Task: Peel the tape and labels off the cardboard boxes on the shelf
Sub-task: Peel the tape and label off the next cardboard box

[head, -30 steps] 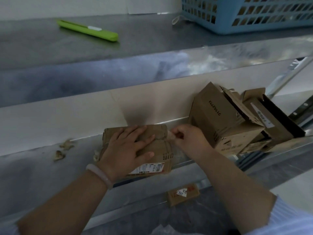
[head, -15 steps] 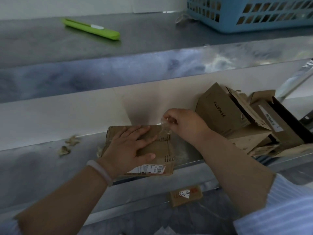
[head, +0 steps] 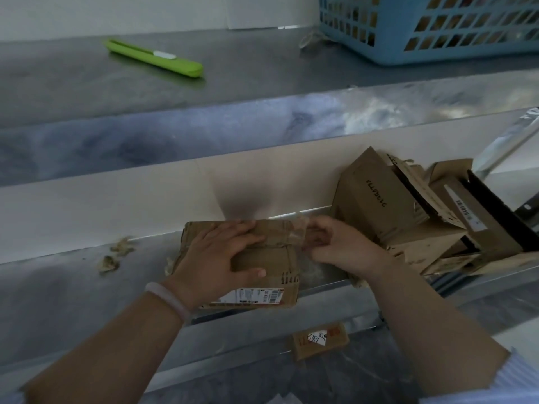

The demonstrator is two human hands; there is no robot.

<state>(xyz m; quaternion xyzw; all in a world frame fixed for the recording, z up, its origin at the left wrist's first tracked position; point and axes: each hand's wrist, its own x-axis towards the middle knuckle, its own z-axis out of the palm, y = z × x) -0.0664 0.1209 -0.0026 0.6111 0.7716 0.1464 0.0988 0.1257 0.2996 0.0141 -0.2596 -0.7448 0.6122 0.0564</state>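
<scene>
Our left hand (head: 217, 259) lies flat with fingers spread on top of the flattened cardboard box (head: 262, 258), pressing it down and gripping nothing; a pale bracelet (head: 169, 298) circles that wrist. Our right hand (head: 341, 246) is at the box's right end, fingers curled in toward the thumb around a wrinkled strip of clear tape (head: 297, 228) that lifts off the box's far right corner; the blur keeps us from telling exactly how tightly the tips pinch it. The box sits on the middle shelf (head: 73, 293), near the shelf's front edge, with a white barcode label (head: 256, 295) on its near side. Just right of our right hand, a heap of opened cardboard boxes (head: 408, 217) leans toward the shelf's right end, one bearing a long white label (head: 463, 208). Small tape scraps (head: 116, 255) lie toward the shelf's left side, near its back edge. On the upper shelf (head: 233, 74), a green utility knife (head: 154, 57) rests left of centre and a blue plastic basket (head: 437, 27) stands at the back right corner. Below the middle shelf's front edge, a small cardboard piece (head: 320, 339) with handwritten numbers on a white tag lies on a lower level.
</scene>
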